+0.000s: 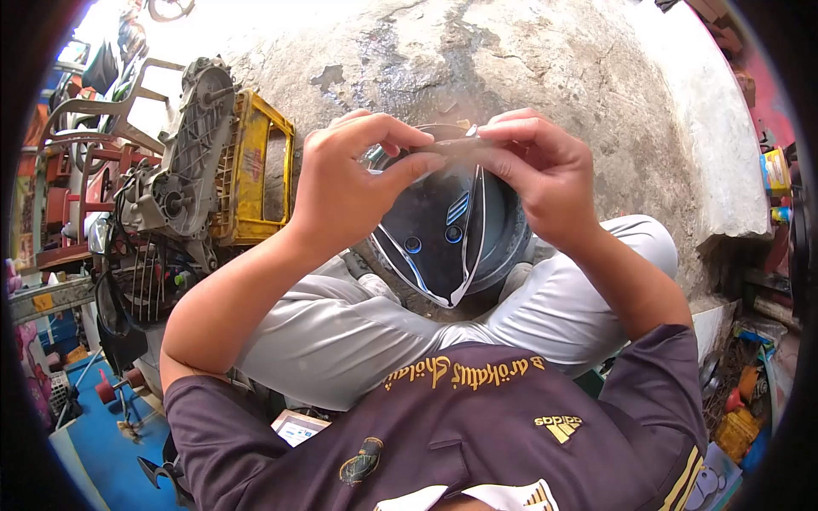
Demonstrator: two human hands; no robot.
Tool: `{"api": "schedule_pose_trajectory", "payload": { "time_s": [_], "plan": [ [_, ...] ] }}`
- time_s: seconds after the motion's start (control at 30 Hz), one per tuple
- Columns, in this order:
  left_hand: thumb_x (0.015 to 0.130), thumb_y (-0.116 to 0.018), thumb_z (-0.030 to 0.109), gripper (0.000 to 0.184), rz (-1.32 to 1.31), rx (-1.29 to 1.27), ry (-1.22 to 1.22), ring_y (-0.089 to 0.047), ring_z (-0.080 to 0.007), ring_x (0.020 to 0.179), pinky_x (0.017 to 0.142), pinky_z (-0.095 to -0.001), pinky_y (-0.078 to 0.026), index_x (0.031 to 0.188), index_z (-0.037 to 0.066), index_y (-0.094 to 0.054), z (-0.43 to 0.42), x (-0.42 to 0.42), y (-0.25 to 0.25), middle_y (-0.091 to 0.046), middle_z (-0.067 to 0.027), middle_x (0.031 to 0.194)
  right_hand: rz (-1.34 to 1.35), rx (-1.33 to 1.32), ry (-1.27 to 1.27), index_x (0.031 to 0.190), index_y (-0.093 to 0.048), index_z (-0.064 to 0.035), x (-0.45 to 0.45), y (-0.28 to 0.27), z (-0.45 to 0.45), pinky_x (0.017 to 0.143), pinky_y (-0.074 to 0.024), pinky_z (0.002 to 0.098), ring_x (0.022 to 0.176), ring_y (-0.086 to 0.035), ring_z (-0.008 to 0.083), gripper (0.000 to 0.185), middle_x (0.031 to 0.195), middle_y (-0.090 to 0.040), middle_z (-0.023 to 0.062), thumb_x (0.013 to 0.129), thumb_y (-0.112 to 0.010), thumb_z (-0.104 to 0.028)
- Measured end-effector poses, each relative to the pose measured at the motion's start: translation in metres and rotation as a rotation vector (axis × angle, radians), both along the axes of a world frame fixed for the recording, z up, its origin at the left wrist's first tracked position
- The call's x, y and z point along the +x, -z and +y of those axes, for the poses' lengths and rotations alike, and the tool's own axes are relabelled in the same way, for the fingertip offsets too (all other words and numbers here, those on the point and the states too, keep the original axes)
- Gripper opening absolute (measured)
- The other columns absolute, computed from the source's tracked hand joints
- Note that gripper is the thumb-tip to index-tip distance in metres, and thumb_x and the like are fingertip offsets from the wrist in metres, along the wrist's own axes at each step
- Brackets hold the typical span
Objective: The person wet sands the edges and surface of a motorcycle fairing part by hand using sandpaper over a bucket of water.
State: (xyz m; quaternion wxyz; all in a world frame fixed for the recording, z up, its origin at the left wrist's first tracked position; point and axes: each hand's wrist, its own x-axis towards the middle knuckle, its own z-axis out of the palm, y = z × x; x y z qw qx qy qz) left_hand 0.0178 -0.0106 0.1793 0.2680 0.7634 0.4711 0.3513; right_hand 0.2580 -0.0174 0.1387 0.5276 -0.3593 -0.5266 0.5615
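Both hands are raised close to the camera with thumbs and fingertips brought together. A thin, curved, wire-like piece (443, 127) runs between them, its middle partly lost in a blurred patch. My left hand (354, 166) pinches its left end. At the other end, my right hand (541, 166) closes thumb and index finger by a small white tip. Beneath the hands, a black pointed panel (430, 255) with white and blue edging and two blue-ringed round spots lies over a round grey tub (508, 247) between my legs. The hands hide the panel's upper part.
On the left, a metal engine casing (189, 153) leans by a yellow crate (254, 170), with a plastic chair (111, 119) behind. A pale concrete ledge (724, 153) runs along the right. Assorted parts crowd both sides. The concrete floor (588, 94) has a wet patch ahead.
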Motion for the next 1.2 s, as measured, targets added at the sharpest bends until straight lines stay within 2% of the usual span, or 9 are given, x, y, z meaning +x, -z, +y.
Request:
{"api": "schedule_pose_trajectory", "payload": {
  "time_s": [0.07,0.17,0.4,0.5,0.63,0.7,0.8,1.13,1.2],
  "plan": [
    [0.079,-0.091,0.006,0.022,0.015,0.117,0.017,-0.070,-0.0162,0.086,0.081,-0.0326,-0.055,0.100,0.004,-0.082,0.002,-0.002,0.001,-0.078,-0.0061,0.090,-0.265,0.451,0.073,0.111,-0.077,-0.0041,0.005,0.003,0.003,0.080,-0.0581,0.0284,0.097,-0.072,0.0134,0.027,0.105,-0.075,0.0080,0.087,-0.082,0.007],
    [0.076,-0.092,0.005,0.022,0.034,0.333,0.065,-0.070,-0.0206,0.087,0.082,-0.0338,-0.055,0.096,0.005,-0.082,0.006,-0.004,0.001,-0.077,-0.0063,0.090,-0.368,0.662,0.147,0.106,-0.077,-0.0055,0.005,-0.002,0.002,0.074,-0.0580,0.0306,0.093,-0.073,0.0186,0.027,0.102,-0.074,0.0102,0.083,-0.084,0.008],
    [0.075,-0.092,0.006,0.021,0.145,0.560,0.115,-0.067,-0.0206,0.083,0.078,-0.0346,-0.053,0.094,0.008,-0.082,0.003,-0.006,-0.005,-0.077,-0.0046,0.090,-0.361,0.785,0.125,0.104,-0.075,-0.0064,0.001,-0.006,0.001,0.079,-0.0609,0.0310,0.094,-0.077,0.0242,0.026,0.103,-0.077,0.0110,0.084,-0.083,0.008],
    [0.077,-0.090,0.006,0.022,0.108,0.414,0.107,-0.067,-0.0199,0.082,0.077,-0.0334,-0.052,0.098,0.009,-0.083,-0.002,-0.003,-0.008,-0.077,-0.0048,0.089,-0.307,0.725,0.087,0.112,-0.073,-0.0047,0.002,-0.004,-0.003,0.083,-0.0610,0.0302,0.097,-0.077,0.0212,0.029,0.105,-0.079,0.0118,0.087,-0.081,0.008],
    [0.079,-0.088,0.005,0.025,0.083,0.372,0.168,-0.067,-0.0188,0.082,0.077,-0.0323,-0.052,0.103,0.008,-0.083,-0.003,-0.001,-0.003,-0.077,-0.0061,0.090,-0.083,0.401,0.103,0.125,-0.069,-0.0019,-0.005,-0.003,-0.011,0.088,-0.0592,0.0289,0.100,-0.074,0.0146,0.036,0.110,-0.076,0.0086,0.091,-0.080,0.005],
    [0.083,-0.087,0.005,0.025,-0.029,0.119,0.110,-0.067,-0.0158,0.084,0.078,-0.0316,-0.053,0.107,0.007,-0.082,-0.006,0.002,-0.006,-0.078,-0.0068,0.092,-0.004,0.314,0.095,0.130,-0.067,-0.0015,-0.007,-0.007,-0.012,0.090,-0.0585,0.0284,0.102,-0.072,0.0129,0.039,0.113,-0.075,0.0075,0.093,-0.080,0.003],
    [0.085,-0.085,0.012,0.019,-0.129,-0.072,-0.010,-0.068,-0.0173,0.085,0.081,-0.0327,-0.054,0.104,0.007,-0.082,-0.011,0.008,0.000,-0.074,-0.0063,0.085,0.078,-0.085,-0.112,0.128,-0.068,-0.0012,-0.008,-0.012,-0.014,0.092,-0.0578,0.0284,0.102,-0.071,0.0117,0.032,0.113,-0.074,0.0063,0.098,-0.078,-0.003],
    [0.090,-0.085,0.017,0.019,-0.138,-0.227,0.033,-0.072,-0.0158,0.087,0.084,-0.0328,-0.056,0.102,0.003,-0.080,-0.010,0.011,0.010,-0.077,-0.0085,0.089,0.086,-0.148,-0.054,0.117,-0.071,0.0018,-0.006,-0.005,-0.006,0.091,-0.0586,0.0278,0.102,-0.072,0.0118,0.018,0.107,-0.078,0.0074,0.101,-0.075,-0.005],
    [0.095,-0.083,0.017,0.018,-0.133,-0.324,0.037,-0.067,-0.0078,0.090,0.086,-0.0288,-0.052,0.106,0.002,-0.081,-0.009,0.012,0.005,-0.079,-0.0024,0.095,0.025,-0.200,-0.048,0.119,-0.071,0.0024,-0.007,-0.011,-0.007,0.091,-0.0590,0.0283,0.102,-0.073,0.0123,0.019,0.108,-0.078,0.0085,0.101,-0.075,-0.005]
  ]
}}
